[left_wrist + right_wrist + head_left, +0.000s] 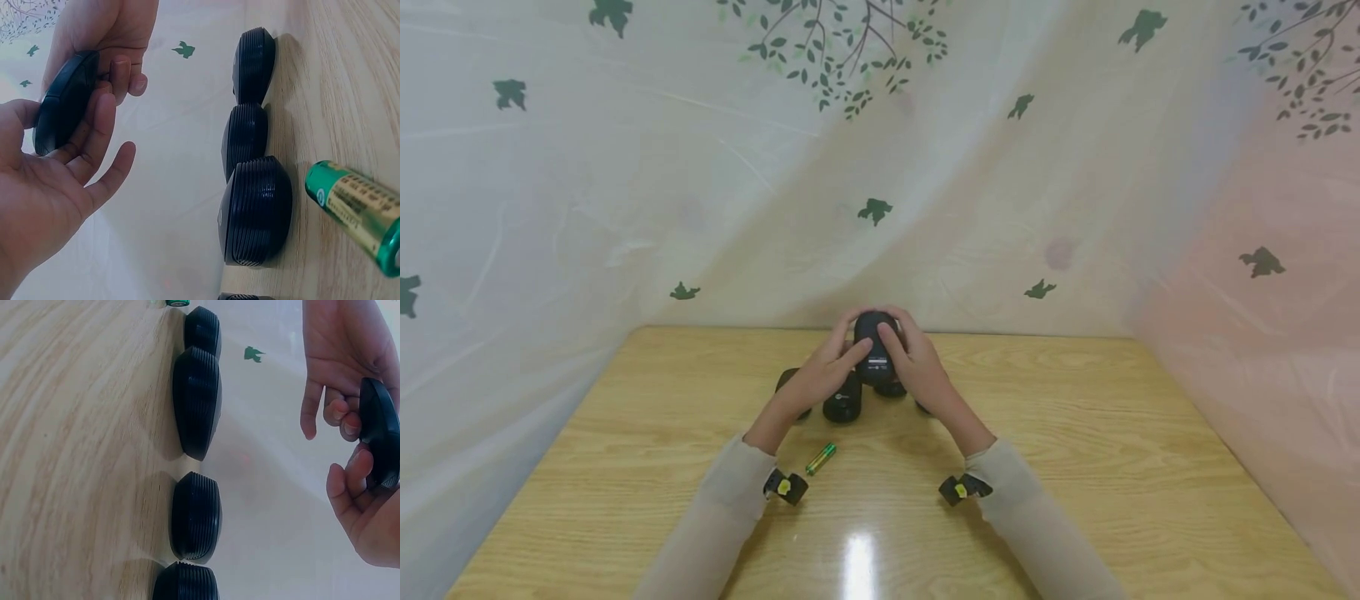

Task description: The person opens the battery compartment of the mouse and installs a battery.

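Note:
Both hands hold up a black computer mouse (874, 346), its labelled underside turned to the head camera. My left hand (826, 373) grips its left side, with the thumb on the underside. On the other side my right hand (922, 375) grips it, that thumb also lying across the underside. The left wrist view shows the mouse (65, 103) edge-on, raised above the table between the fingers of both hands. Below the hands, another black mouse (842, 402) rests on the wooden table (880, 517). A green and gold battery (821, 459) lies nearer the person.
More black mice stand in a row on the table: one (789, 380) partly behind the left hand, one (891, 389) under the held mouse, one (923, 409) mostly hidden by the right wrist. A patterned cloth (880, 167) hangs behind the table's far edge.

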